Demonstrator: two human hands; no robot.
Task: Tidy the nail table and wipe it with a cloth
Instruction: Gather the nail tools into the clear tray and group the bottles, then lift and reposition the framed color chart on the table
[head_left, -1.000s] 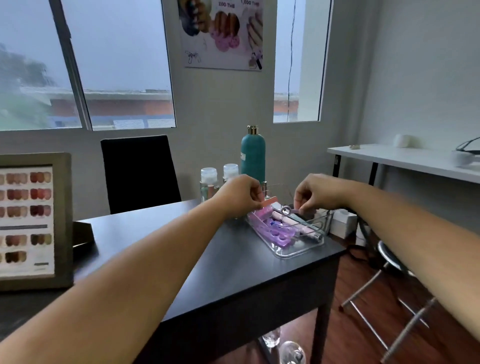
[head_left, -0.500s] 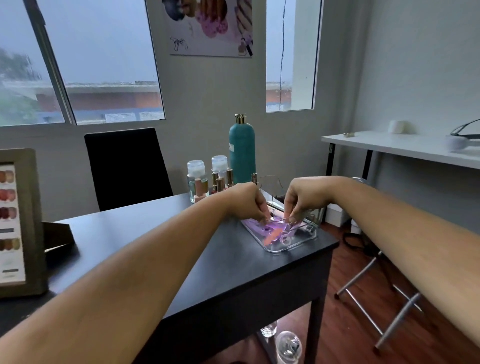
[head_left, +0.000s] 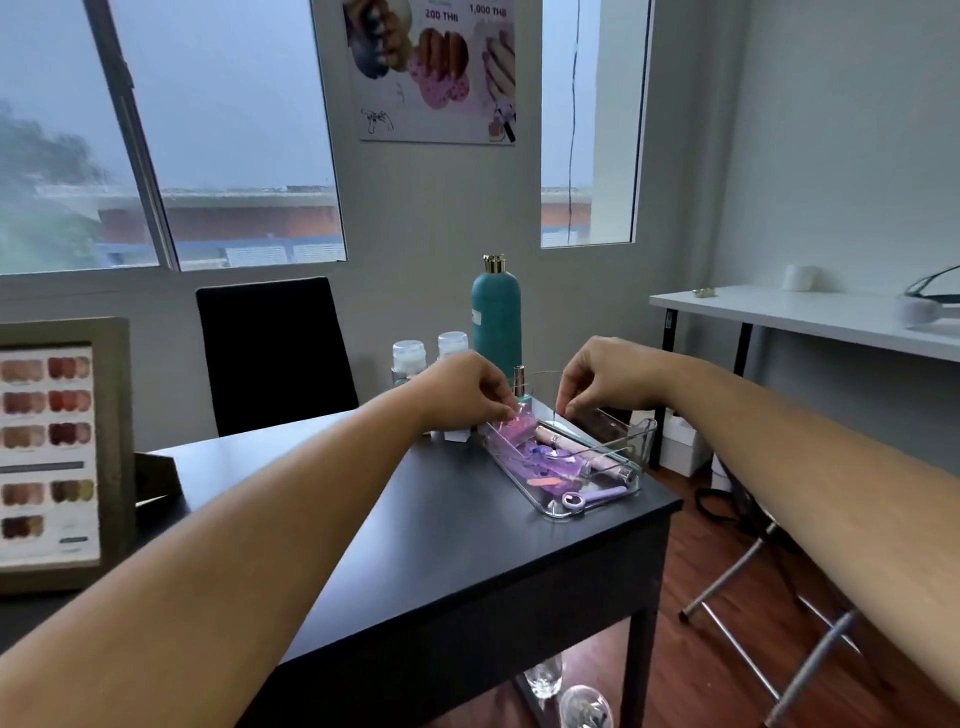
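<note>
A clear acrylic tray (head_left: 551, 512) stands at the right end of the black nail table (head_left: 447, 540). It holds purple toe separators (head_left: 550, 462), a small orange file (head_left: 543, 481), a pink pen-like tool (head_left: 592, 457) and a lilac tool (head_left: 597, 498). My left hand (head_left: 462, 389) is over the tray's far end, and its fingertips pinch a pink-purple piece (head_left: 511, 418). My right hand (head_left: 602, 376) hovers beside it and pinches a thin metal tool (head_left: 557, 415) that points down into the tray. No cloth is in view.
Behind the tray are a teal bottle (head_left: 496, 317), two white-capped bottles (head_left: 409, 354) and a small polish bottle (head_left: 519, 379). A framed colour chart (head_left: 52, 452) stands at the left and a black chair (head_left: 275, 353) behind. To the right are a white table (head_left: 805, 317) and a folding stool (head_left: 753, 597).
The orange file that my left hand held now lies in the tray. Both hands have moved from the tray's middle to its far end, and the view has tilted slightly.
</note>
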